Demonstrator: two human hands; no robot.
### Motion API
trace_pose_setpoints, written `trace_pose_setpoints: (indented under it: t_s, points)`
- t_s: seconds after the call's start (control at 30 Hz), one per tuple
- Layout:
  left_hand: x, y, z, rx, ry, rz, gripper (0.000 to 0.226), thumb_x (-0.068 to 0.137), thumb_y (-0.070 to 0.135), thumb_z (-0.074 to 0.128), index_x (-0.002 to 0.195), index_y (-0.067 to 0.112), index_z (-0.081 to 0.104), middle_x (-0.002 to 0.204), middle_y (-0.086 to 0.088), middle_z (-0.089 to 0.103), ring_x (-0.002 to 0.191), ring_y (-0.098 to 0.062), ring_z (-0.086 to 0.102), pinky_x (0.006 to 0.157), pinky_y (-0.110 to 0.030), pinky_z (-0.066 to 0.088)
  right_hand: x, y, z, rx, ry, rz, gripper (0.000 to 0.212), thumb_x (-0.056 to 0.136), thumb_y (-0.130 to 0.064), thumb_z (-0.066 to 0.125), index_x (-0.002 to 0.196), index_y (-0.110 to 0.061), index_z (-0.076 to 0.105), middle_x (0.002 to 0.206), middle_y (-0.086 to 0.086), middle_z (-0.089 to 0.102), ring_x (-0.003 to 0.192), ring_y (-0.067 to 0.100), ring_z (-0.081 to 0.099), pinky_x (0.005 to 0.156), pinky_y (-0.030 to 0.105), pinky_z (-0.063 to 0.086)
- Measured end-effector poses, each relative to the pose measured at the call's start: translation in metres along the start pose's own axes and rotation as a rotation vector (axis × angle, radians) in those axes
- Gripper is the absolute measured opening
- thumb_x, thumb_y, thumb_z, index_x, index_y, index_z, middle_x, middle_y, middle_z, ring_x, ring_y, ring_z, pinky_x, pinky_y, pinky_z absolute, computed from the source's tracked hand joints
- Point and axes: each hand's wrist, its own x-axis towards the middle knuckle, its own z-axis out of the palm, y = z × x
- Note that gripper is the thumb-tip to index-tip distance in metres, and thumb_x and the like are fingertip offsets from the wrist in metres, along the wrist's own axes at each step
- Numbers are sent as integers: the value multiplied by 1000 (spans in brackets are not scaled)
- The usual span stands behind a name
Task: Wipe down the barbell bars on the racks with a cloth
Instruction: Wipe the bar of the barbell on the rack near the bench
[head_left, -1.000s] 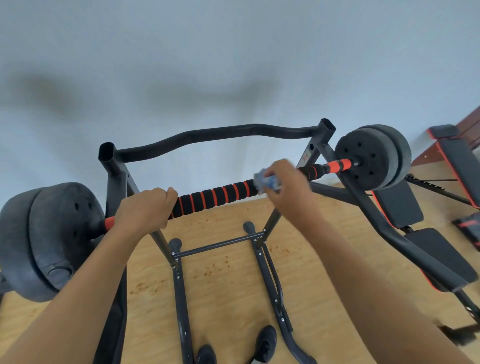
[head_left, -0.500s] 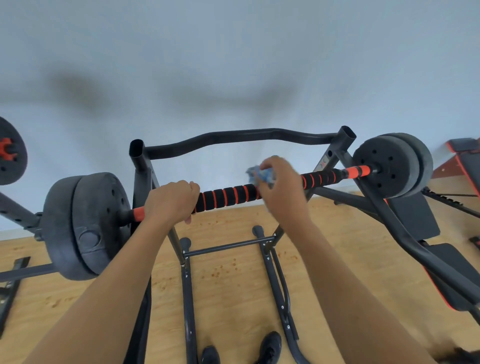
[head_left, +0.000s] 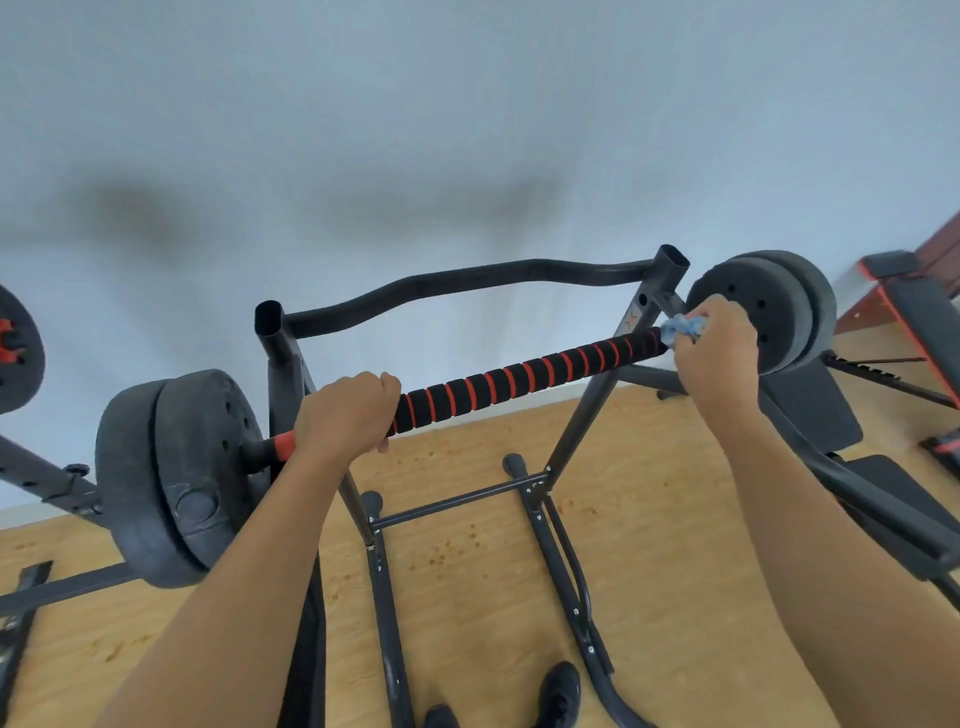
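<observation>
Gripped barbell bar (head_left: 519, 374) on rack (head_left: 467, 283) w/ left hand (head_left: 345, 410) fingers (head_left: 385, 385), clutched cloth (head_left: 680, 327) on bar's right end by plate (head_left: 753, 312) w/ right hand (head_left: 722, 358); risked snagging cloth on rack upright if shoved outward.

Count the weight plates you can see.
5. Left pair stacked on the barbell's left end; right pair on its right end, beyond the right hand; a fifth plate cut off at the frame's left edge. Others may be hidden.

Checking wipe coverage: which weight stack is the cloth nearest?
The right-end stack, just beyond the right hand gripping the blue cloth; the left-end stack sits past the left hand.
</observation>
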Motion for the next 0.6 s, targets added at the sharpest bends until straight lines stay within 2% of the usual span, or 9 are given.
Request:
trace_pose_setpoints:
  t_s: [0.03,0.07,0.17,0.27,0.33,0.4,0.5,0.53,0.6]
  points:
    - [1,0,-2,-15,-5,-15,3,102,10,50,103,12,52,74,4,59,65,-14,62,70,-38,62,-8,-18,2,83,-37,-16,7,92,-7,62,93,-8,55,91,10,59,81,31,62,65,44,49]
    - [4,0,-1,-70,34,-61,13,105,15,43,101,11,54,75,2,60,66,-16,64,69,-38,61,-20,-40,7,158,-98,-70,7,91,-11,64,93,-11,57,90,6,60,80,26,62,67,44,53]
    - [7,2,-1,-151,142,-172,39,111,27,28,98,11,62,74,3,58,63,-16,61,61,-31,50,-70,-117,36,271,-288,-345,12,92,-21,70,94,-20,59,90,-7,61,79,10,61,69,28,54]
    - [6,1,0,-61,164,-161,24,107,18,41,123,11,57,72,6,41,64,-18,53,50,-27,36,-108,-169,71,288,-399,-556,11,92,-14,67,94,-16,57,90,-1,57,74,15,59,64,30,52]
    - [5,-1,0,-55,115,-152,24,104,15,48,127,11,54,72,6,37,61,-16,49,48,-26,33,-111,-176,81,250,-445,-612,11,93,-11,67,90,-13,56,86,3,54,68,20,56,59,30,46]
    - [4,-4,1,-68,114,-141,20,105,12,48,124,11,56,73,6,42,57,-11,46,48,-24,34,-94,-158,79,208,-457,-597,11,92,-6,66,88,-11,56,87,4,52,68,21,55,59,30,43]
    - [2,-3,4,-220,134,-190,27,104,17,54,130,11,54,81,3,55,62,-14,56,59,-29,55,-43,-95,59,54,-382,-439,14,90,0,58,89,-13,54,92,2,51,81,24,57,71,33,48]
    - [5,-5,6,-240,174,-164,21,108,26,49,120,12,59,79,3,58,62,-15,59,63,-33,58,-22,-66,50,-15,-335,-350,13,90,-1,57,94,-13,57,97,6,55,88,27,59,75,36,49]
    - [6,-7,5,-264,201,-53,51,108,59,31,91,20,60,73,4,61,65,-15,63,69,-36,57,13,-13,32,-108,-242,-194,18,91,-4,56,107,-11,60,107,15,60,100,36,60,83,42,48]
